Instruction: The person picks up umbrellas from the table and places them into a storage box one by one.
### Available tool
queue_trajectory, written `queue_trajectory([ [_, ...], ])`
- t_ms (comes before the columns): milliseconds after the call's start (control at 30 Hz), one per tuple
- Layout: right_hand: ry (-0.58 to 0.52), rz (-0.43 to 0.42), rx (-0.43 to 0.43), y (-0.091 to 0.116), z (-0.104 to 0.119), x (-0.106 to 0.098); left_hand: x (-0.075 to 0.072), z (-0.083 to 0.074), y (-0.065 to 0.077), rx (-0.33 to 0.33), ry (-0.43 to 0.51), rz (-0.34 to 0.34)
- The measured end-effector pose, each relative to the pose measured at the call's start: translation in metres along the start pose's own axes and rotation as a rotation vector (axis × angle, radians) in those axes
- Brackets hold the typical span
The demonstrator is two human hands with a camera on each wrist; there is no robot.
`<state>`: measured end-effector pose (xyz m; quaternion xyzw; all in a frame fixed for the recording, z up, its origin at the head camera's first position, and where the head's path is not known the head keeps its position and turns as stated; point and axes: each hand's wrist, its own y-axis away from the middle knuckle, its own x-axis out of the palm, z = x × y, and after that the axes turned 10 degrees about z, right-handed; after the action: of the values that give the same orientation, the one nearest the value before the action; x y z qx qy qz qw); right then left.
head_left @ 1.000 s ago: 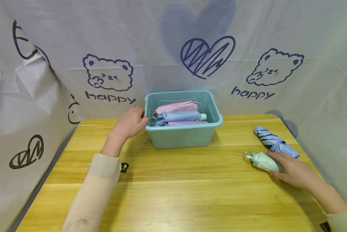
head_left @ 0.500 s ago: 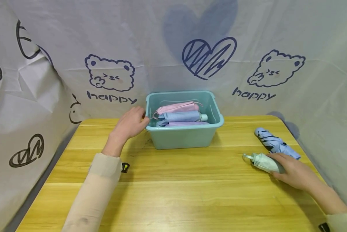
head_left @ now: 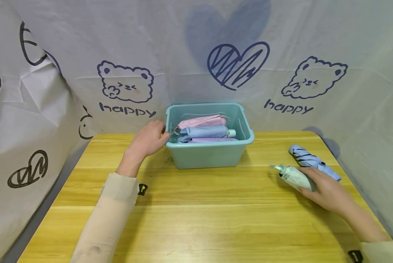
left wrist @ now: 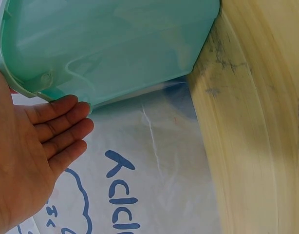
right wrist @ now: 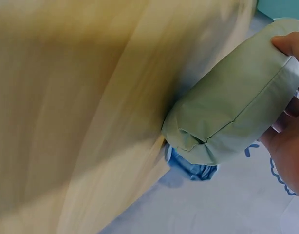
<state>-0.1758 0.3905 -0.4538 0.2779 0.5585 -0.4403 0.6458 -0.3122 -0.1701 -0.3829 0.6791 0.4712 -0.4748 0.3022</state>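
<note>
My left hand point(head_left: 149, 138) is at the left rim of a light teal bin point(head_left: 207, 157). In the left wrist view its fingers point(left wrist: 66, 126) lie fairly straight along the bin's outside, below the rim; the thumb is mostly hidden there. Inside the bin lie a pink folded umbrella point(head_left: 201, 121), a blue one point(head_left: 204, 131) and a purple one point(head_left: 212, 140). My right hand point(head_left: 327, 190) grips a pale green folded umbrella point(head_left: 296, 178) with a strap at its end, tilted just above the table. Behind it lies a blue folded umbrella point(head_left: 309, 159) with black stripes.
The wooden table point(head_left: 199, 223) ends at the back against a white cloth point(head_left: 183, 84) printed with bears and hearts. Cloth also hangs at the left and right sides. The bin stands close to the back edge.
My right hand has moved slightly left and up with the green umbrella, lifting it from beside the striped one. My left hand stays at the bin's rim.
</note>
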Motion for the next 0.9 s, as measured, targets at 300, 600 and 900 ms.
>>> queue_trajectory([
  [300, -0.089, -0.081, 0.023, -0.016, 0.016, 0.006, 0.001, 0.001, 0.0, 0.006, 0.002, -0.008],
  [600, -0.145, -0.14, 0.052, -0.033, 0.034, 0.007, 0.001, 0.0, 0.0, 0.004, 0.008, -0.008],
  [900, -0.204, -0.23, 0.042, -0.051, 0.047, 0.006, 0.002, 0.001, -0.001, -0.008, 0.011, -0.004],
])
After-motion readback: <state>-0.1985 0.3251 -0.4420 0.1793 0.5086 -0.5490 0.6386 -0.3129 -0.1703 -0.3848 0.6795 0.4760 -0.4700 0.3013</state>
